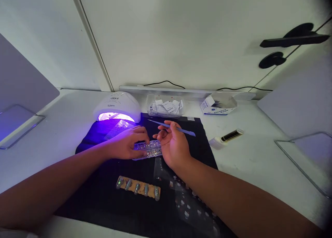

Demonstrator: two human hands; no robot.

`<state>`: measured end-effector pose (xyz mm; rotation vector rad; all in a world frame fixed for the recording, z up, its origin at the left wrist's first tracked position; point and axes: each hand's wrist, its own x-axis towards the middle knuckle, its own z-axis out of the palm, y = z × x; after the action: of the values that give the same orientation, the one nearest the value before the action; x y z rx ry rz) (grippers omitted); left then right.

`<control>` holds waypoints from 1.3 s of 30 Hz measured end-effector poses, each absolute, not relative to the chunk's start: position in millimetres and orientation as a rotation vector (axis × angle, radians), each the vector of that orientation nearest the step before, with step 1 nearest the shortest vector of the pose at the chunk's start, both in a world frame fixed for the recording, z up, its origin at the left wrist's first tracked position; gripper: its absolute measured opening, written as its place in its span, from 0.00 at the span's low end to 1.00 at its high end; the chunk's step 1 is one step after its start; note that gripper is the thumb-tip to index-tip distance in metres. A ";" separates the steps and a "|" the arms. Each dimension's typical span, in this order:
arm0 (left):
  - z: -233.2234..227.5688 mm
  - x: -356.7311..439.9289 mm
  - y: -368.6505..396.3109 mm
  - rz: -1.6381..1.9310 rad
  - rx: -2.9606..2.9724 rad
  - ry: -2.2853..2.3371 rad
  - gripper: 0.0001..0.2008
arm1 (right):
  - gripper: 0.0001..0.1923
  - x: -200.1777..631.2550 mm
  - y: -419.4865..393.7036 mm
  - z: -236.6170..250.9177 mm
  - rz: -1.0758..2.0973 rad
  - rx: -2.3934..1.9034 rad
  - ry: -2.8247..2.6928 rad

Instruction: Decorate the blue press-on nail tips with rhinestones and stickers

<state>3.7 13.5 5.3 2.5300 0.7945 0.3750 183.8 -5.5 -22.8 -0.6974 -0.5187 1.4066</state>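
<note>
My left hand [131,143] grips a clear compartment case [153,148] of small glittering stones, thumb on its near side and fingers at its far side. Its left end is hidden by that hand. At the right end of the case, my right hand [176,144] is turned partly palm up and holds a slim blue pointed tool [185,131] between thumb and fingers. The tool's tip points left, above the case and apart from it. Nearer to me, several shiny grey-green false nails [137,188] sit in a row on a tan strip [141,188].
A lit white nail lamp [118,103] stands at the back left of the black mat [103,196]. Behind the mat are a clear tub [149,108] of paper packets and an opened alcohol-pad box [219,110]. A bottle [232,135] lies at right; a clear sticker sheet [181,200] lies under my right forearm.
</note>
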 end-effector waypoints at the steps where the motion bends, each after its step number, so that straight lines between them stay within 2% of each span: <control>1: 3.5 3.8 12.3 0.360 2.549 0.790 0.17 | 0.11 184.3 -6.2 -22.7 1.414 -0.695 -0.518; 4: 0.5 3.8 7.9 0.312 2.592 0.816 0.23 | 0.10 185.6 -9.6 -21.3 1.449 -0.684 -0.509; 11: 1.0 3.5 8.3 0.275 2.642 0.806 0.16 | 0.11 189.8 -22.8 0.5 1.482 -0.580 -0.602; 15: 1.5 0.8 10.1 0.286 2.673 0.775 0.13 | 0.10 197.4 -27.7 26.9 1.294 -0.491 -0.873; 20: -0.5 -0.9 11.4 0.300 2.688 0.735 0.13 | 0.10 207.9 -35.8 66.6 0.918 -0.469 -1.144; 25: -2.1 -2.5 13.0 0.288 2.702 0.719 0.15 | 0.10 224.9 -42.5 86.3 0.776 -0.453 -1.279; 39: 12.1 -4.4 9.7 0.158 2.745 0.771 0.17 | 0.08 254.0 -39.0 -12.0 1.170 -0.575 -1.301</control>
<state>-4.4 9.7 12.1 2.7452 0.7715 0.1576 254.0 -39.0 -12.0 -0.5753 -1.3008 1.1704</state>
